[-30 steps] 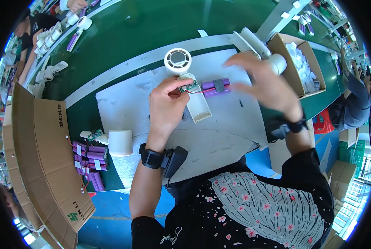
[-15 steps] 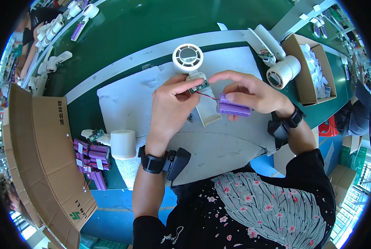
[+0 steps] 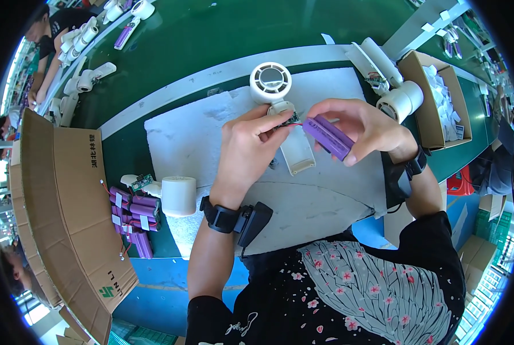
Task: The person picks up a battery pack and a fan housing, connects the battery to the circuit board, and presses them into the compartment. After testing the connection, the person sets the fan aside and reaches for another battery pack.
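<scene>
A white handheld fan (image 3: 261, 91) lies on the pale foam mat with its handle shell (image 3: 299, 160) uncovered and pointing toward me. My left hand (image 3: 246, 146) pinches the small green circuit board (image 3: 294, 119) at the top of that handle; its fingertips hide part of the board. My right hand (image 3: 377, 127) grips a purple two-cell battery pack (image 3: 329, 138), tilted above the handle and apart from it. A short red lead runs between the board and the pack; its ends are hard to make out.
Several purple battery packs (image 3: 143, 244) are piled at the left beside another white fan (image 3: 178, 196) with its board exposed. A large cardboard box (image 3: 67, 190) stands far left. At the right are fan parts (image 3: 403, 99) and an open carton (image 3: 435, 109) of small white pieces.
My right hand has turned the battery pack from nearly level to a steep slant and shifted its grip to the pack's lower end. My left hand stays at the board. The whole view has shifted slightly.
</scene>
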A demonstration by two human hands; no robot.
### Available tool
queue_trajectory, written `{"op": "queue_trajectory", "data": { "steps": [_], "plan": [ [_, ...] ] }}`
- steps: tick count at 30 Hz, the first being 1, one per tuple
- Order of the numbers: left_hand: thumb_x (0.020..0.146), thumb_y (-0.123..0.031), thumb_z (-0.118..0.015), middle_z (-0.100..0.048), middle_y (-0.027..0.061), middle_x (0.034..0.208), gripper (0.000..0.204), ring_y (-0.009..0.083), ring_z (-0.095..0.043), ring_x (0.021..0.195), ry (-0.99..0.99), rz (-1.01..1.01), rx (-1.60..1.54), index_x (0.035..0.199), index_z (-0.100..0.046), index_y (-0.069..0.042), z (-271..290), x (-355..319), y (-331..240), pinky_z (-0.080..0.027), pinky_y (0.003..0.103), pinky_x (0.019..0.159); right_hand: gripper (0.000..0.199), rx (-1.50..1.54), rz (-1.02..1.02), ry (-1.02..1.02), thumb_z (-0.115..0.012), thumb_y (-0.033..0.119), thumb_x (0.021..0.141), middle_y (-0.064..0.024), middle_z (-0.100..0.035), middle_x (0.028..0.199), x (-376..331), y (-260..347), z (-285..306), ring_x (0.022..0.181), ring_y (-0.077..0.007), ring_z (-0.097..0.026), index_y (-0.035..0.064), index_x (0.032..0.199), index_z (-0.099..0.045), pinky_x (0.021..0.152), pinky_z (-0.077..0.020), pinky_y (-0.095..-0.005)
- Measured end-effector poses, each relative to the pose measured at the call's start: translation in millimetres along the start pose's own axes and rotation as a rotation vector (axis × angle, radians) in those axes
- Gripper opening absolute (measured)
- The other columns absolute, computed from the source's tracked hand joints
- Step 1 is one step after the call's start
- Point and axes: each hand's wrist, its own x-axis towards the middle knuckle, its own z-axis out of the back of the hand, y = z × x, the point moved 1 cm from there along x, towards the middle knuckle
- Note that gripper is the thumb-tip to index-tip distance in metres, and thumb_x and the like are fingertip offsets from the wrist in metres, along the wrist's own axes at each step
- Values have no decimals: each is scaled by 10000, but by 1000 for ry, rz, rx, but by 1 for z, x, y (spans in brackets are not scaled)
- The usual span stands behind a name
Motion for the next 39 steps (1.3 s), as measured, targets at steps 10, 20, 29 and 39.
{"op": "queue_trajectory", "data": {
  "steps": [10, 20, 29, 39],
  "plan": [
    [804, 10, -694, -679, 184, 1106, 319, 240, -712, 898, 41, -56, -15, 1109, -703, -80, 4, 0, 3, -557, 295, 741, 794, -352, 162, -132, -880, 115, 584, -73, -548, 1212, 6, -11, -15, 1049, -174, -544, 35, 1284, -514, 911, -467, -317],
    [846, -14, -657, -658, 225, 1106, 313, 330, -673, 995, 89, -74, 30, 1143, -690, -107, 10, -1, 4, -536, 342, 817, 739, -850, 336, -351, -883, 92, 573, -113, -543, 1233, 10, -28, -43, 977, -224, -590, 60, 1237, -561, 810, -530, -333],
    [869, -14, -632, -658, 224, 1104, 294, 330, -683, 951, 99, -79, -15, 1144, -688, -100, 10, -2, 4, -533, 331, 793, 540, -1108, 516, -457, -859, 64, 589, -134, -570, 1246, 5, -29, -54, 964, -274, -618, 23, 1081, -639, 792, -560, -370],
    [850, -37, -674, -689, 184, 1064, 334, 209, -706, 828, 102, -46, -51, 1181, -666, -84, 11, -1, 4, -543, 282, 727, 409, -1218, 503, -521, -863, 73, 580, -156, -562, 1266, 10, -29, -59, 969, -285, -625, 31, 904, -615, 811, -556, -363]
  ]
}}
